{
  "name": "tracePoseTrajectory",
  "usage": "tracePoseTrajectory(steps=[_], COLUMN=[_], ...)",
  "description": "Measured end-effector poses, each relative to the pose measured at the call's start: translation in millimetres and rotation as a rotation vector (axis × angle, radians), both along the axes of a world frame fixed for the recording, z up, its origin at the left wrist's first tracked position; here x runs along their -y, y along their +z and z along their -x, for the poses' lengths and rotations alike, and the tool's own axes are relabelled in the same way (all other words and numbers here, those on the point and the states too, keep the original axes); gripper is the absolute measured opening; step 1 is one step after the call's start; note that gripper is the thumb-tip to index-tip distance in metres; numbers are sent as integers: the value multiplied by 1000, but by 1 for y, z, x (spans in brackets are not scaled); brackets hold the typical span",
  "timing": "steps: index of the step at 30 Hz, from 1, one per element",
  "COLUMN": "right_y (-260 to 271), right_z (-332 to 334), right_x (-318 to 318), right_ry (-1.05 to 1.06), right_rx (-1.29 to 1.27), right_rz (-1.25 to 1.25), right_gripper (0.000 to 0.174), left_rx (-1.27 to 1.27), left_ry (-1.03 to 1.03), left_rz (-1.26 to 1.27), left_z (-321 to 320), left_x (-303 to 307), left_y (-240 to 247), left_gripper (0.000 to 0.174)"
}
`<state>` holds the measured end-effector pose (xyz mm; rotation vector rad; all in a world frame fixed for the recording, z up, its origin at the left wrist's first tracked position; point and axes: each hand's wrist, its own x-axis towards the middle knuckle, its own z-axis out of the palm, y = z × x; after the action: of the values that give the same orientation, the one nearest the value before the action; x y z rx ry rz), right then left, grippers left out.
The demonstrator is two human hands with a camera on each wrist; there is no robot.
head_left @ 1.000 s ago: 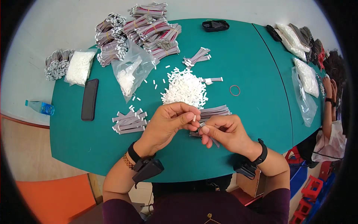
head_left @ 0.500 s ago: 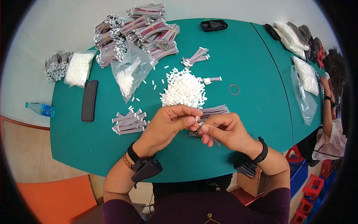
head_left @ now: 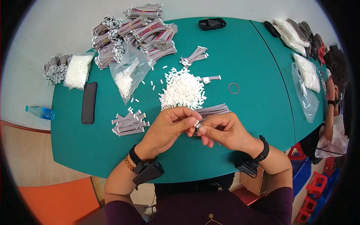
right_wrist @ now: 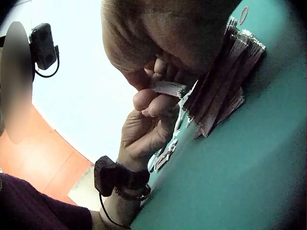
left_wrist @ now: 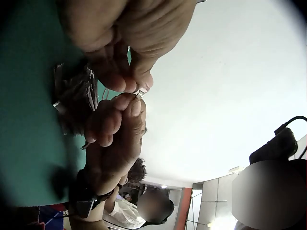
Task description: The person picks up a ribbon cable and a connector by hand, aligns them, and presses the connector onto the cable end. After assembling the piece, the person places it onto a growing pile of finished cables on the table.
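Note:
Over the front of the green table (head_left: 255,150), both hands meet fingertip to fingertip. My left hand (head_left: 168,125) pinches a small white plastic piece (head_left: 196,123) between thumb and forefinger. A short grey ribbon cable (right_wrist: 168,88) is gripped by my right hand (head_left: 228,131), its end held up against the white piece. Fingers cover most of the joint between the two. Just behind the hands lie a heap of loose white pieces (head_left: 182,90) and a stack of grey ribbon cables (head_left: 213,109). Left of my left hand are several ribbon cables with white ends (head_left: 129,123).
Bundled cables (head_left: 150,32) pile up at the back left, near an opened plastic bag (head_left: 125,84) and a full bag (head_left: 77,71). A phone (head_left: 89,103), a bottle (head_left: 40,112) and a red rubber band (head_left: 233,88) lie around. Another person's arms (head_left: 330,112) show at right.
The white piece in my left fingers and the cable end in my right, a little apart one second ago, have come together. The head view has shifted slightly.

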<state>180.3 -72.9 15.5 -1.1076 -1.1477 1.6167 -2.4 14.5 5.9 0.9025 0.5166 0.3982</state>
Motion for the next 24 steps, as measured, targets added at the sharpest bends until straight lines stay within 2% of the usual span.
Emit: tracePoseTrajectory(steps=[24], right_y=[1], right_z=[-1], right_x=[0], right_ry=[3], right_rx=[-3], right_rz=[-4], right_gripper=[14], left_rx=[6], left_ry=[6], left_rz=[4], left_z=[-2], left_x=[3], left_y=[1], left_gripper=[14])
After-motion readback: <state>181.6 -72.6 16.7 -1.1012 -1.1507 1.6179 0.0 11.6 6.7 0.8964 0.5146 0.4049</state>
